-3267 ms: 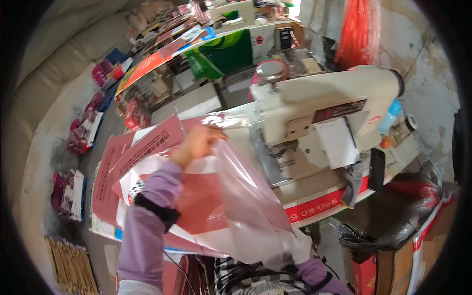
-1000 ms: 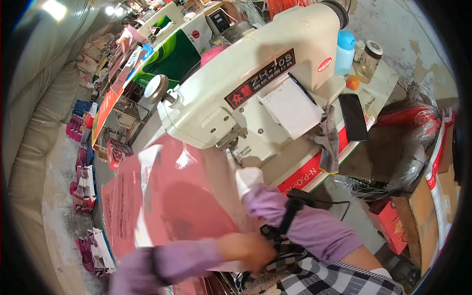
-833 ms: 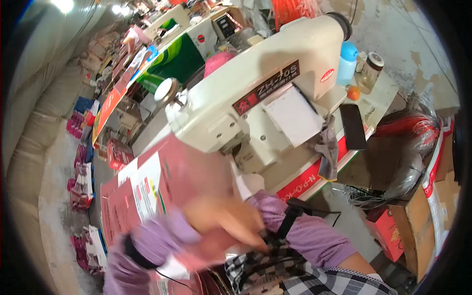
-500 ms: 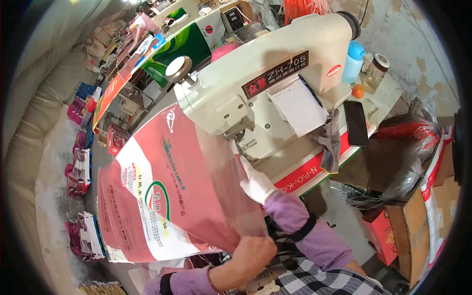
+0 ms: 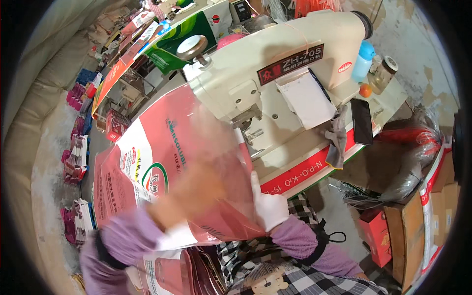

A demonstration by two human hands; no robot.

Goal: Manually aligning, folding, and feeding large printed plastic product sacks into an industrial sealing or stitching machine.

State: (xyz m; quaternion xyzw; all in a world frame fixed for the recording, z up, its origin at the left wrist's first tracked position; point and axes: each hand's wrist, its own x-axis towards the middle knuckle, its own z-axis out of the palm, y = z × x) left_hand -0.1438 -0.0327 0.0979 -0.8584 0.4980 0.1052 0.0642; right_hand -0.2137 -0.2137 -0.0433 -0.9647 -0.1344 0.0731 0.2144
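Swung up from the near edge to over the bag (image 5: 172, 142): left hand (image 5: 189, 194), with fingers too blurred to judge. At the right edge: gloved right hand (image 5: 271, 210), index straight, grip unclear. Lying beside the machine (image 5: 265, 101); probably light, limp, slippery; best taken by hems. Sleeve-hidden: lower-left part.

I see the scene in fairly bright light. The left hand (image 5: 189, 194) is smeared by motion blur; a soft shadow lies on the cream machine (image 5: 246, 59), and toward the black corners straight edges bend.
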